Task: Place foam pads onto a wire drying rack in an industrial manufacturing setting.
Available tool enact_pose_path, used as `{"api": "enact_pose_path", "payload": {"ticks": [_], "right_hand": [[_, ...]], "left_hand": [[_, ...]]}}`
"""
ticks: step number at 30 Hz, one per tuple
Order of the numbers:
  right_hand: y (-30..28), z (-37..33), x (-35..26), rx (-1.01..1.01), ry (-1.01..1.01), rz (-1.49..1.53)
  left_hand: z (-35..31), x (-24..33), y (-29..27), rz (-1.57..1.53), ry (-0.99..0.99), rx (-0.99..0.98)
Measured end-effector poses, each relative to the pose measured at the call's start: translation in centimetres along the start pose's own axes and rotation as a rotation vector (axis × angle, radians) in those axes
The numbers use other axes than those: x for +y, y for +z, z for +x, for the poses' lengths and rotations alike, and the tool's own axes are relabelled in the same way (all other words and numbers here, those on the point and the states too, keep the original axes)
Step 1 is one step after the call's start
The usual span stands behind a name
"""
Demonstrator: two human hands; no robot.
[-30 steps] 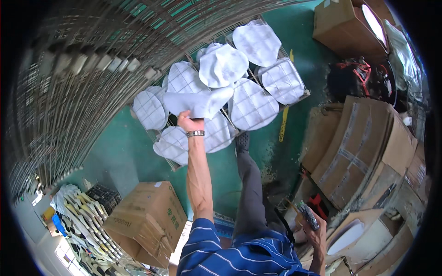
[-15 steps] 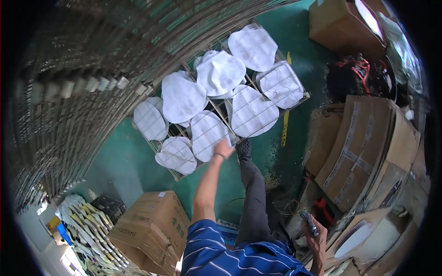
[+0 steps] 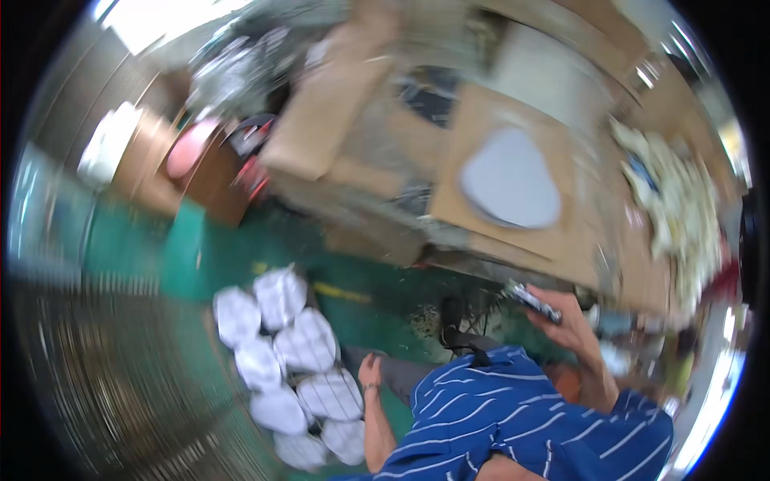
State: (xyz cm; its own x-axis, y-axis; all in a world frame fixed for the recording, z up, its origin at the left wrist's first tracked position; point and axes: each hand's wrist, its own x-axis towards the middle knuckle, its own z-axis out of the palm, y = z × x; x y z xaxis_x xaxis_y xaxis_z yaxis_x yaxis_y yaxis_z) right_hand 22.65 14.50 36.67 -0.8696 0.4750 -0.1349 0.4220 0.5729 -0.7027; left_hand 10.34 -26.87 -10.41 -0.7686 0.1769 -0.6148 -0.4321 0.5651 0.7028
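Observation:
My left hand [image 3: 370,371] is by my trouser leg, close to the edge of a wire mesh rack. Blur smears its fingers, so how far they are closed does not show. On the rack lie several white rounded pads [image 3: 307,341]. My right hand [image 3: 568,322] grips a short dark stick-like tool [image 3: 536,303] with a pale greenish end; its exact kind is unclear. Beyond that hand, a smooth pale teardrop-shaped piece [image 3: 513,178] rests on a brown board [image 3: 459,192] on the cardboard-covered worktable.
The worktable [image 3: 589,268] fills the far right, with a heap of cream-coloured gloves or cloth [image 3: 678,216] at its right end. Cardboard boxes [image 3: 148,156] and plastic wrap [image 3: 241,72] are at the far left. A tall stack of racks [image 3: 104,377] stands at left.
My view has swung right, toward the worktable, and the rack now appears lower left. My left hand has come off the rack's pads toward my leg. The right hand still holds the dark tool.

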Motion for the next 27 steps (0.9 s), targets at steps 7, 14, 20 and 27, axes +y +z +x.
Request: {"api": "enact_pose_path", "payload": {"ticks": [7, 14, 20, 27], "right_hand": [[-15.8, -3.8, 9.1, 0.471, 0.155, 0.068], [-17.8, -6.7, 12.6, 0.342, 0.186, 0.169], [-17.8, -6.4, 13.7, 0.506, 0.151, 0.163], [-17.6, -6.4, 13.5, 0.580, 0.121, 0.200]], "left_hand": [[-6.9, 1.6, 4.0, -0.064, -0.667, -0.081], [-3.7, 4.0, 5.8, 0.273, -0.283, -0.293], [1.6, 14.2, 8.7, -0.168, -0.377, -0.296], [3.9, 22.6, 10.6, 0.073, -0.188, -0.194]]}}
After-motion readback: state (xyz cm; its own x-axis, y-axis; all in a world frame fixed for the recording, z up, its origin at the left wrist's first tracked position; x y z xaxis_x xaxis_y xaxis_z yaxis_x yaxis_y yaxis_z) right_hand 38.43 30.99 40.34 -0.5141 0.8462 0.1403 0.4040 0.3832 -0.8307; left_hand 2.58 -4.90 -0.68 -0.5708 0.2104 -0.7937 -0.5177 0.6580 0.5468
